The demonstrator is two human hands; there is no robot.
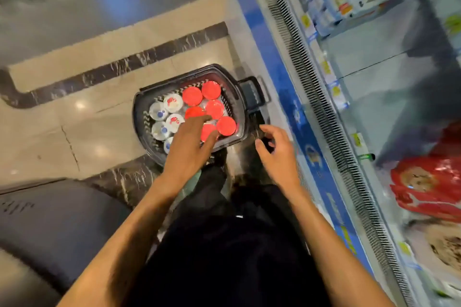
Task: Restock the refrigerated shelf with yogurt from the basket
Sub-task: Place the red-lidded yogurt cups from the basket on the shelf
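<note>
A black shopping basket (139, 109) stands on the floor in front of me. It holds several yogurt tubs with red lids (192, 96) on its right side and several white-lidded cups (157, 111) on its left. My left hand (185, 143) reaches down into the basket, fingers spread over the red lids, thumb touching one; no tub is lifted. My right hand (277, 147) hovers open beside the basket's right rim, holding nothing. The refrigerated shelf (389, 40) runs along the right, with a bare stretch of deck.
A grille and blue front panel (296, 117) edge the chiller. Red packaged goods (429, 182) lie on its lower shelf, cartons (331, 0) farther back. The basket's handle (253, 93) lies folded toward the chiller. A dark rounded object (50, 227) sits at lower left.
</note>
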